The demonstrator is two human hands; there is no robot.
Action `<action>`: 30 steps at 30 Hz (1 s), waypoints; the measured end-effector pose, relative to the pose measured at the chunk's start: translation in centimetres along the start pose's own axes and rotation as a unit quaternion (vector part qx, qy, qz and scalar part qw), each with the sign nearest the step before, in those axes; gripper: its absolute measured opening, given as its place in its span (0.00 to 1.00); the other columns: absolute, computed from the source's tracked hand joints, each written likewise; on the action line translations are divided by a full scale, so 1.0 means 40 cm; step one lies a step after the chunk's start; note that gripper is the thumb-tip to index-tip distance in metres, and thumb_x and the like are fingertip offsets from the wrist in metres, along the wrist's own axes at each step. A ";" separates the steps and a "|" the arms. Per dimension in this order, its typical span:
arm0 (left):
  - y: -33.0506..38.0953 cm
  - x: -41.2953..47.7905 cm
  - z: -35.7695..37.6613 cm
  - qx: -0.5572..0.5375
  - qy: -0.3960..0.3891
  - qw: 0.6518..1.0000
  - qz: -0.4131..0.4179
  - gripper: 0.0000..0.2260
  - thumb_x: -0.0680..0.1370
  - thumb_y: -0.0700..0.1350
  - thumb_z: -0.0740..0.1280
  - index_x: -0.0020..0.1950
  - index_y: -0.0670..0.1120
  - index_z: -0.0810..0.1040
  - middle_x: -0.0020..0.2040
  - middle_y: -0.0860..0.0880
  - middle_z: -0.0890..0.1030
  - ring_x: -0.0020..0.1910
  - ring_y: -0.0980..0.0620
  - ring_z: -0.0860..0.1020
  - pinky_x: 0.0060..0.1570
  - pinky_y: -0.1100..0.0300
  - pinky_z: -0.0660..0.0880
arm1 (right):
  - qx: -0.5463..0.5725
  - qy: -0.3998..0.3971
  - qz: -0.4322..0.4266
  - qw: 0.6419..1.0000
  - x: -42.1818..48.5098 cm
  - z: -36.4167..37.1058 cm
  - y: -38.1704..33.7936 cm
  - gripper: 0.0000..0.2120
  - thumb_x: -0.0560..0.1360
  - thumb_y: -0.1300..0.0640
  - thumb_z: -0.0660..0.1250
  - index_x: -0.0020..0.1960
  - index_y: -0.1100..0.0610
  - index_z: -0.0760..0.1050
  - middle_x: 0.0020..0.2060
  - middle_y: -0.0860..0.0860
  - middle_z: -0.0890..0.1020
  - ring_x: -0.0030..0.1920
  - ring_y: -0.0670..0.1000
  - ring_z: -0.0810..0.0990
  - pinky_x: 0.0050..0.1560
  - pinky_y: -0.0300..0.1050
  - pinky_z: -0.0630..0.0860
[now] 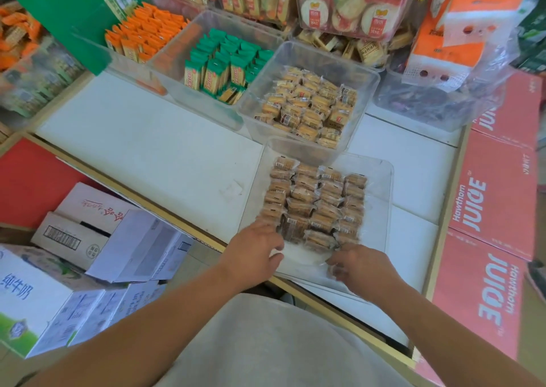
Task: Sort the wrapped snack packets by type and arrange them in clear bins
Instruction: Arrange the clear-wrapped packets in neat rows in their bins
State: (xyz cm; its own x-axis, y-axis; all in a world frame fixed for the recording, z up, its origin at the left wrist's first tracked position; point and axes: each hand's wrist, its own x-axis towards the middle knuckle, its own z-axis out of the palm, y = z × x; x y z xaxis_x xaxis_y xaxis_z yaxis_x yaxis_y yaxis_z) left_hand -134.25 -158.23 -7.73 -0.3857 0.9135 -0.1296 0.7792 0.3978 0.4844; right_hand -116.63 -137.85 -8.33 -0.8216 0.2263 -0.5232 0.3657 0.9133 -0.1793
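Blur hides the fingertips; the left hand [254, 249] looks open, the right hand [359, 264] unclear, at 1 bin [381, 176] of uncountable packets [316, 203].

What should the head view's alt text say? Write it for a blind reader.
Two bare hands, left hand and right hand, reach into the nearest clear bin of neatly rowed brown snack packets. Behind it stand bins of tan packets, green packets and orange packets.
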 end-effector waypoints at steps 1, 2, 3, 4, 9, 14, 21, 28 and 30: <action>0.007 -0.008 0.008 -0.028 -0.016 0.999 -0.026 0.07 0.78 0.49 0.72 0.54 0.49 0.83 0.52 0.53 0.82 0.55 0.53 0.76 0.54 0.56 0.77 | 0.014 0.010 0.005 1.000 -0.005 -0.012 -0.003 0.12 0.79 0.49 0.66 0.61 0.40 0.79 0.55 0.41 0.79 0.55 0.45 0.79 0.50 0.40 0.77; 0.009 -0.014 0.015 -0.043 -0.018 0.998 -0.043 0.08 0.80 0.50 0.70 0.57 0.50 0.83 0.55 0.54 0.82 0.57 0.54 0.76 0.56 0.57 0.76 | 0.036 0.023 0.011 0.999 -0.009 -0.028 -0.007 0.12 0.78 0.47 0.67 0.61 0.40 0.79 0.54 0.40 0.79 0.55 0.44 0.78 0.50 0.39 0.77; 0.008 -0.020 0.021 -0.052 -0.014 0.997 -0.055 0.08 0.81 0.50 0.68 0.58 0.51 0.82 0.57 0.54 0.82 0.58 0.55 0.76 0.58 0.58 0.76 | 0.055 0.034 0.014 0.998 -0.009 -0.044 -0.010 0.12 0.77 0.47 0.68 0.60 0.40 0.78 0.54 0.39 0.78 0.55 0.44 0.78 0.50 0.40 0.77; 0.006 -0.024 0.023 -0.059 -0.006 0.996 -0.062 0.08 0.81 0.50 0.68 0.58 0.51 0.82 0.58 0.55 0.82 0.58 0.56 0.76 0.58 0.59 0.76 | 0.077 0.047 0.016 0.996 -0.007 -0.063 -0.016 0.12 0.76 0.46 0.69 0.59 0.39 0.78 0.53 0.38 0.78 0.53 0.43 0.77 0.51 0.42 0.78; -0.018 -0.041 0.020 -0.068 0.034 0.993 -0.087 0.08 0.80 0.51 0.69 0.58 0.53 0.82 0.59 0.55 0.82 0.58 0.56 0.76 0.58 0.55 0.78 | 0.148 0.103 -0.024 0.983 0.064 -0.120 -0.096 0.13 0.75 0.46 0.71 0.59 0.40 0.79 0.50 0.38 0.78 0.51 0.45 0.77 0.50 0.48 0.80; -0.023 -0.064 -0.009 -0.074 0.111 0.989 -0.059 0.06 0.78 0.45 0.69 0.53 0.47 0.83 0.53 0.51 0.83 0.55 0.49 0.78 0.50 0.50 0.80 | 0.074 0.095 -0.058 0.991 0.190 -0.074 -0.148 0.14 0.78 0.49 0.68 0.63 0.43 0.78 0.56 0.45 0.80 0.56 0.50 0.79 0.49 0.51 0.81; -0.033 -0.094 -0.027 -0.002 0.169 0.984 -0.051 0.10 0.73 0.42 0.78 0.54 0.46 0.85 0.59 0.48 0.83 0.59 0.46 0.79 0.55 0.55 0.79 | 0.114 0.146 -0.096 0.978 0.214 -0.004 -0.116 0.21 0.75 0.56 0.75 0.67 0.51 0.77 0.58 0.48 0.76 0.46 0.51 0.81 0.41 0.51 0.83; 0.001 -0.051 0.001 -0.050 -0.019 0.997 -0.050 0.07 0.82 0.48 0.64 0.55 0.51 0.81 0.51 0.52 0.82 0.49 0.50 0.77 0.46 0.54 0.78 | 0.308 0.124 0.050 0.942 0.077 -0.116 -0.022 0.03 0.78 0.52 0.72 0.45 0.48 0.82 0.39 0.42 0.81 0.40 0.40 0.78 0.39 0.28 0.71; 0.023 -0.006 0.024 -0.044 -0.141 0.985 -0.084 0.10 0.84 0.52 0.60 0.54 0.51 0.79 0.51 0.51 0.82 0.49 0.49 0.78 0.48 0.51 0.78 | 0.272 0.037 0.041 0.961 0.051 -0.129 -0.001 0.12 0.81 0.50 0.67 0.42 0.55 0.82 0.38 0.47 0.82 0.41 0.46 0.79 0.39 0.31 0.70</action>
State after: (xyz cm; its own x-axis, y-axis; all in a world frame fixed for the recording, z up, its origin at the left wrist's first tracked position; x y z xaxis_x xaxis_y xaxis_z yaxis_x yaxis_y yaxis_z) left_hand -132.97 -158.03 -8.09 -0.3433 0.8273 -0.4446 0.6651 0.5484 0.5069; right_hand -120.57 -135.69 -5.08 -0.8021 0.3317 -0.4966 0.5879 0.5843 -0.5593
